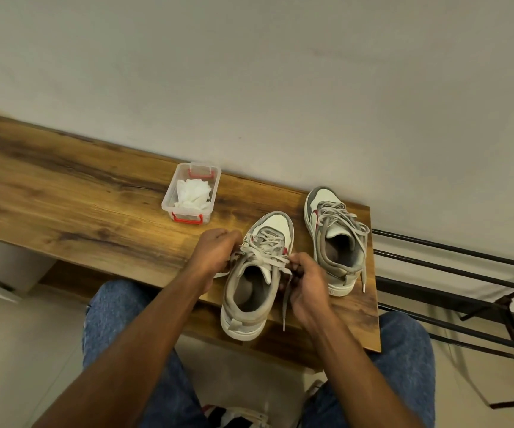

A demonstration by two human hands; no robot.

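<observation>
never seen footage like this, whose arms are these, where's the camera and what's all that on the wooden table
There is no machine: one wide-angle camera sits on a person's head, looking down at their own bare arms and blue-jeaned knees. The left hand and right hand each hold the pale grey laces of the nearer grey-and-white sneaker on the brown wooden table. Its twin sneaker, laces loose, stands to the right. Behind lies a clear plastic box with red clips holding crumpled white tissue.
</observation>
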